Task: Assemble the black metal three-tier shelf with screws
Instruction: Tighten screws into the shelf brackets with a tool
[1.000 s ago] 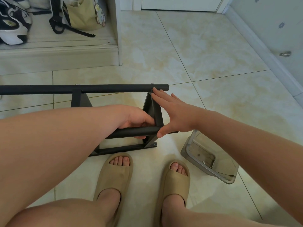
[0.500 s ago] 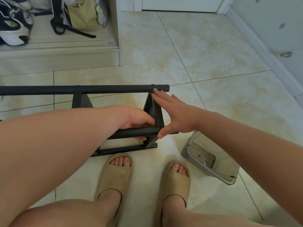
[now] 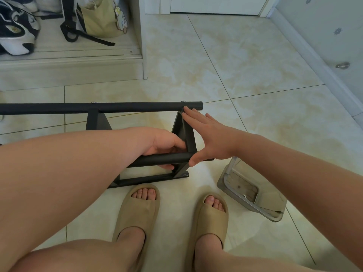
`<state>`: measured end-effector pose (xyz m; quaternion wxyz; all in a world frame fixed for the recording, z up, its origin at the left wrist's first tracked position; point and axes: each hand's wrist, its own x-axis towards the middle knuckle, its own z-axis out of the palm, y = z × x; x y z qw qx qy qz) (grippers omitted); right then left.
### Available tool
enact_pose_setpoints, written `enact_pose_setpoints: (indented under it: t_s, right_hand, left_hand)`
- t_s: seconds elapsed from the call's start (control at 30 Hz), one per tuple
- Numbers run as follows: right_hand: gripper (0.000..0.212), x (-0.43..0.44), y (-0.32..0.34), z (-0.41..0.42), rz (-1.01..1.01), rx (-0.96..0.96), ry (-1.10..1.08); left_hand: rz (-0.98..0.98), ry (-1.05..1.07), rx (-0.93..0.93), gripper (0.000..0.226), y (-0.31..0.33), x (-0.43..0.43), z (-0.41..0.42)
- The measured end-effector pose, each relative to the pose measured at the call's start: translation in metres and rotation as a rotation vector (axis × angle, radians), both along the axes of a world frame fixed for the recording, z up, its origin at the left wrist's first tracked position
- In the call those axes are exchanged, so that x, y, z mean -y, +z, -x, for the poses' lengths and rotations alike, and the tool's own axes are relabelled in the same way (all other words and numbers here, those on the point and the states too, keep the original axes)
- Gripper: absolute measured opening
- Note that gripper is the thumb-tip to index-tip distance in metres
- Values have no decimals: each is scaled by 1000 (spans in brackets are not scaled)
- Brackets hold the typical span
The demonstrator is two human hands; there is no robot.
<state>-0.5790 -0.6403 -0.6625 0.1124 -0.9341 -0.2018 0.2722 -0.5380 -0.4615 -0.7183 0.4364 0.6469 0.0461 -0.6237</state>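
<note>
The black metal shelf frame (image 3: 98,107) lies on its side on the tiled floor, its long round tubes running left to right with flat cross panels between them. My left hand (image 3: 167,146) grips the near round tube (image 3: 169,158) close to its right end. My right hand (image 3: 206,138) lies flat with straight fingers against the end panel (image 3: 183,132), fingertips at the far tube near a screw head (image 3: 183,101), thumb at the end of the near tube. No loose screws show in my hands.
A clear plastic box (image 3: 249,190) with small hardware inside lies tilted on the floor at the right, by my right foot. My sandalled feet (image 3: 141,211) stand just in front of the frame. A low step with shoes (image 3: 17,34) and a bag (image 3: 100,18) is at the far left.
</note>
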Motion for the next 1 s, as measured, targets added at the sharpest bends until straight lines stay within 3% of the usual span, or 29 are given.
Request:
enact_pose_setpoints:
  t_s: [0.17,0.6,1.0]
  right_hand:
    - [134,0,-1,0,1,0,-1]
    - [135,0,-2,0,-4,2,0]
    - [135,0,-2,0,-12,-6,-5]
  left_hand:
    - [9,-21,67,22,-3,2,0]
    - [50,13,19,18,1,-1,1]
    - [78,-5,155,12,-4,1,2]
